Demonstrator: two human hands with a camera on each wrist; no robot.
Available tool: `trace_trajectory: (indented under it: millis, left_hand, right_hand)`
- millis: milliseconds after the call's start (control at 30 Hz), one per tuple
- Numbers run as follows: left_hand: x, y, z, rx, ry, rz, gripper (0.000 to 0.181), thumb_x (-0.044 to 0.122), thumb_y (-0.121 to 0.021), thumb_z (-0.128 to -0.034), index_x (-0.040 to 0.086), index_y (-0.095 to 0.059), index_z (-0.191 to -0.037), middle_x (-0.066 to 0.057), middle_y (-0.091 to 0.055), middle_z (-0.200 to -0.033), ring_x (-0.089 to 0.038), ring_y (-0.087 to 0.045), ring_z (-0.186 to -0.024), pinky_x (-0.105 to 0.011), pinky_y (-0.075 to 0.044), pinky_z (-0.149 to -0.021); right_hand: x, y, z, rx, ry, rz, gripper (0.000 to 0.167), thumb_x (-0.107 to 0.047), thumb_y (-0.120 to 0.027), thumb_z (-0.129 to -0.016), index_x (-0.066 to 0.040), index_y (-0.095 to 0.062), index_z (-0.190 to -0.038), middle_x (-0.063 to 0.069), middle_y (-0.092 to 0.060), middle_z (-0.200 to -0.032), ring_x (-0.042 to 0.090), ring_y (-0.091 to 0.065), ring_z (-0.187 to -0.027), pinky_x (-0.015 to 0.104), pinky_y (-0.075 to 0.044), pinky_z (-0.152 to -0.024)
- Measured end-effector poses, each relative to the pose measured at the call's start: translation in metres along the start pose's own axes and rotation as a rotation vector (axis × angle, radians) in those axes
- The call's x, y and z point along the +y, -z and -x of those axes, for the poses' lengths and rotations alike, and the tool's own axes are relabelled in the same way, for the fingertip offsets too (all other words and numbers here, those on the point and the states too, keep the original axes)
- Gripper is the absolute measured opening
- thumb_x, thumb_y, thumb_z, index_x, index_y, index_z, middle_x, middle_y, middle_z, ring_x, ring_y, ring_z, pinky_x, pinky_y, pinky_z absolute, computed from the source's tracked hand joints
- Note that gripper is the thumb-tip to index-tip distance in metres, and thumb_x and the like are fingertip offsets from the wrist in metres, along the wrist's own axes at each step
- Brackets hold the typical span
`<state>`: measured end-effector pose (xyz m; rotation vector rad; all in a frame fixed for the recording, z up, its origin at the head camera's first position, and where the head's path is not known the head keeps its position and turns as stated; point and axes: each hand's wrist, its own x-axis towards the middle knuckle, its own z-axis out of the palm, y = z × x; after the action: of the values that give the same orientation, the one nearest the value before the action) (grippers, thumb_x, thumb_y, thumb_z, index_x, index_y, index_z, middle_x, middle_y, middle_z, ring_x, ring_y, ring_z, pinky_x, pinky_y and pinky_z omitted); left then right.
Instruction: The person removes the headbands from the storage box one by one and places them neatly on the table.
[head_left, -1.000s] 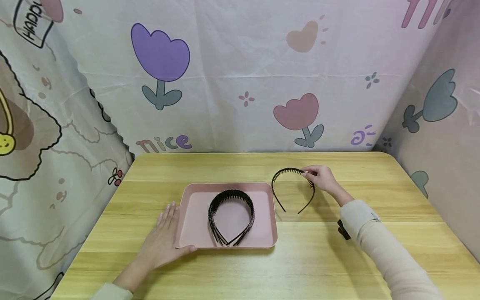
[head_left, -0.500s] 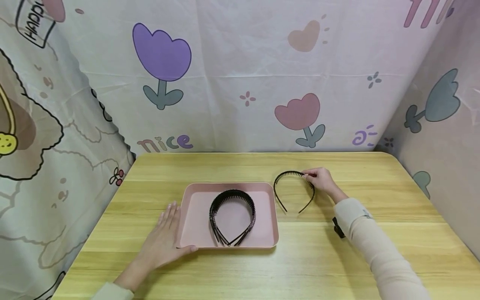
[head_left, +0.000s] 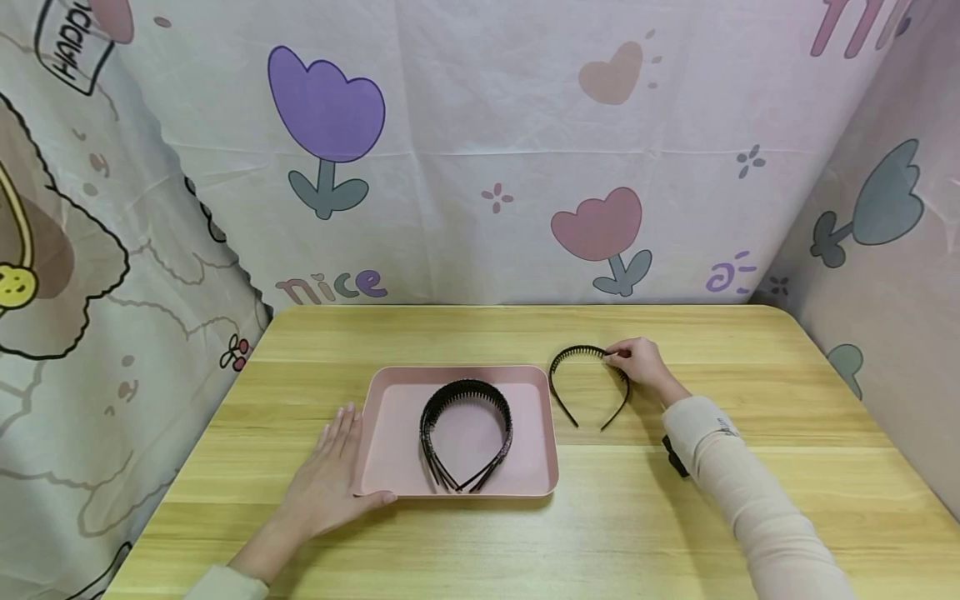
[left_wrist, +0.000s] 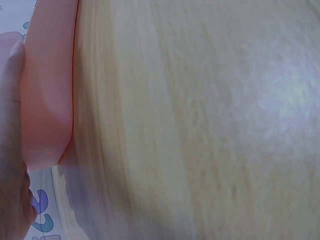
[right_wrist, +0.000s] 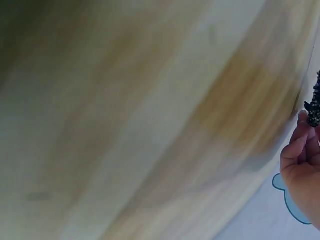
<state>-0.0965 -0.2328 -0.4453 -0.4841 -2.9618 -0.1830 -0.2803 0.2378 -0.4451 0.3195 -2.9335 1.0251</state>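
Note:
In the head view, my right hand (head_left: 643,365) pinches a thin black toothed headband (head_left: 576,348) by the right side of its arch. Its two ends point toward me, just right of the pink tray (head_left: 531,433). Part of this headband (right_wrist: 314,107), dark and textured, shows at the fingertips in the right wrist view. Several black headbands (head_left: 430,407) lie stacked inside the tray, their ends toward its front edge. My left hand (head_left: 318,479) rests at the tray's left front corner, fingers straight along the left side and thumb at the front rim.
The tray stands on a light wooden table (head_left: 480,550). A patterned cloth (head_left: 465,100) with tulips and hearts hangs behind the table and along both sides. A small black object (head_left: 675,457) shows under my right sleeve, at the wrist.
My right hand has come slightly down and toward me with the headband, and the forearm has swung a little left. The left hand and the stacked headbands stay put.

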Motion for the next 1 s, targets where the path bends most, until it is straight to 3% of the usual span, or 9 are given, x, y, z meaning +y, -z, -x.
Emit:
trace_trajectory:
  millis: [267,433,700,833,1000]
  left_hand:
    - [0.000,0.000,0.000,-0.024,0.010,-0.002,0.117,0.073,-0.055,-0.0702,-0.010,-0.019,-0.143,-0.027,-0.014,-0.152,-0.041,-0.017,-0.140,-0.014,0.020,-0.109]
    - [0.000,-0.001,0.000,-0.028,0.013,0.000,0.117,0.073,-0.055,-0.0704,-0.010,-0.018,-0.144,-0.027,-0.013,-0.152,-0.042,-0.017,-0.140,-0.014,0.020,-0.109]
    - [-0.001,-0.003,0.000,0.009,-0.004,-0.013,0.116,0.073,-0.054,-0.0712,-0.010,-0.019,-0.143,-0.029,-0.017,-0.150,-0.041,-0.019,-0.140,-0.014,0.018,-0.110]
    - [-0.001,-0.003,-0.001,0.031,-0.015,-0.009,0.116,0.073,-0.055,-0.0709,-0.010,-0.019,-0.143,-0.029,-0.018,-0.150,-0.038,-0.016,-0.142,-0.014,0.018,-0.110]
    - [-0.001,-0.002,-0.001,0.001,-0.005,-0.003,0.117,0.073,-0.055,-0.0707,-0.009,-0.016,-0.144,-0.028,-0.015,-0.151,-0.039,-0.015,-0.142,-0.014,0.019,-0.110]
  right_hand:
    - [0.001,-0.005,0.000,0.008,-0.014,0.022,0.020,-0.008,-0.063,-0.085,0.007,-0.070,-0.097,0.024,-0.068,-0.092,0.024,-0.058,-0.075,0.027,-0.048,-0.061]
    - [-0.001,-0.005,0.000,0.015,0.000,0.049,0.020,-0.008,-0.063,-0.085,0.007,-0.070,-0.096,0.021,-0.068,-0.085,0.018,-0.053,-0.067,0.024,-0.042,-0.057]
    - [-0.003,-0.002,0.003,0.017,0.001,0.041,0.024,-0.011,-0.063,-0.086,0.008,-0.068,-0.100,0.021,-0.067,-0.086,0.022,-0.055,-0.071,0.026,-0.044,-0.059]
    - [-0.005,0.002,0.005,0.068,0.010,0.027,0.026,-0.011,-0.064,-0.086,0.010,-0.066,-0.101,0.021,-0.066,-0.084,0.024,-0.057,-0.073,0.029,-0.047,-0.062]
    - [-0.011,0.006,0.008,0.167,0.037,0.001,0.025,-0.008,-0.064,-0.085,0.011,-0.066,-0.101,0.024,-0.066,-0.085,0.027,-0.059,-0.074,0.025,-0.047,-0.061]
